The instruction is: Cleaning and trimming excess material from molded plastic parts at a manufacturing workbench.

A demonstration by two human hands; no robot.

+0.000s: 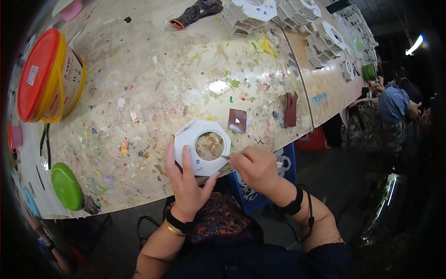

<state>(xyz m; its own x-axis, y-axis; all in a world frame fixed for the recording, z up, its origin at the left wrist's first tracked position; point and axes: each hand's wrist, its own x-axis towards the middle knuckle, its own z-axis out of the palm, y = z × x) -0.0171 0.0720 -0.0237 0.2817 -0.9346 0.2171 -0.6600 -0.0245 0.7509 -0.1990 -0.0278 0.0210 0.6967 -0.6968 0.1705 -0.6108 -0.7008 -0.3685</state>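
Observation:
A white octagonal plastic piece point(185, 138) with a large round hole lies near the table's front edge. Blue marks show on its lower face. My left hand point(188, 188) steadies it, fingers over its left side and thumb at the lower edge. Closed in a pinch at the piece's right edge, my right hand point(255, 169) holds a thin tool with a small grey tip point(225, 157), which touches the rim beside the hole. Most of the tool is hidden by my fingers, so its exact kind cannot be made out. A brown sandpaper square point(237, 120) lies just beyond.
A folded brown strip point(291, 109) lies to the right. Stacked white plastic parts point(251, 14) and a dark sleeve point(197, 13) sit at the back. A red-lidded bucket point(44, 76) and green lid point(67, 186) stand left. Below the edge is a blue crate point(291, 162); another person point(392, 107) is far right.

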